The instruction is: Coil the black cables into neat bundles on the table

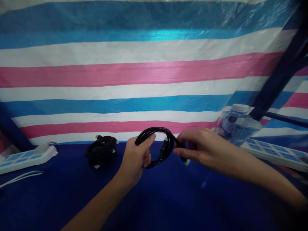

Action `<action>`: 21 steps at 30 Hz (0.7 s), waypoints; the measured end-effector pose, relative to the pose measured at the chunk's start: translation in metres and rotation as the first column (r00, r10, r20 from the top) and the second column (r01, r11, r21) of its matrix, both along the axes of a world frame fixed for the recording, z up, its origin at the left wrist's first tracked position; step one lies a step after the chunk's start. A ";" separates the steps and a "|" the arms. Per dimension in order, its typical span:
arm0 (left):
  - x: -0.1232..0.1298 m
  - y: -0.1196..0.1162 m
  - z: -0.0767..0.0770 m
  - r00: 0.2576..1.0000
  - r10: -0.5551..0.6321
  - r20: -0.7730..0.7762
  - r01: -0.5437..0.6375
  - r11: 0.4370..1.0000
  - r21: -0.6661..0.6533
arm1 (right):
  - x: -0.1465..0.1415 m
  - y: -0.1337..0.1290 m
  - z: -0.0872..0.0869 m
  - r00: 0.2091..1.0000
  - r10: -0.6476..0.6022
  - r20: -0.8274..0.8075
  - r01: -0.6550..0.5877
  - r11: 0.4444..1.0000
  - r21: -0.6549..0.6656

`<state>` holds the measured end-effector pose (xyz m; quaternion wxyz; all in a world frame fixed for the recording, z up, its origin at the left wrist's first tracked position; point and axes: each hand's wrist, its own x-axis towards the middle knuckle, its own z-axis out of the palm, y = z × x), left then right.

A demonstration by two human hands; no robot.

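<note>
A black cable (pixel 170 141), wound in a loose coil, is held up above the dark blue table (pixel 154 199). My left hand (pixel 138 154) is closed around the left side of the coil, thumb on top. On the right side, my right hand (pixel 198 146) pinches the cable's end between thumb and fingers. A pale-tipped plug pokes out below those fingers. Another connector (pixel 164 146) of the cable shows inside the loop. To the left of my left hand, more black cable (pixel 102 149) lies coiled on the table, with several light-tipped connectors sticking out.
White power strips stand at the left (pixel 29 158) and the right (pixel 276 152). A clear plastic bottle (pixel 238 125) with a white cap is beside the right strip. White cords (pixel 21 176) lie at the left. Behind the table hangs a striped plastic sheet (pixel 120 73), with dark frame posts at its sides.
</note>
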<state>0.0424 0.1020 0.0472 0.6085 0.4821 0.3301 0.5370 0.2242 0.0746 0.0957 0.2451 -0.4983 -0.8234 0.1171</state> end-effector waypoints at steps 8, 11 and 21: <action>0.000 -0.002 0.004 0.991 -0.133 -0.011 0.130 0.982 -0.140 | -0.027 0.001 -0.016 0.877 -0.004 -0.481 -0.029 0.998 -0.061; -0.001 -0.001 0.005 0.995 -0.095 0.008 0.095 0.979 -0.181 | -0.032 0.009 -0.027 0.951 0.003 -0.309 0.058 0.981 0.186; -0.002 -0.002 0.007 0.994 -0.101 -0.030 0.095 0.983 -0.160 | -0.032 0.021 -0.051 0.977 -0.201 0.072 0.161 0.913 0.374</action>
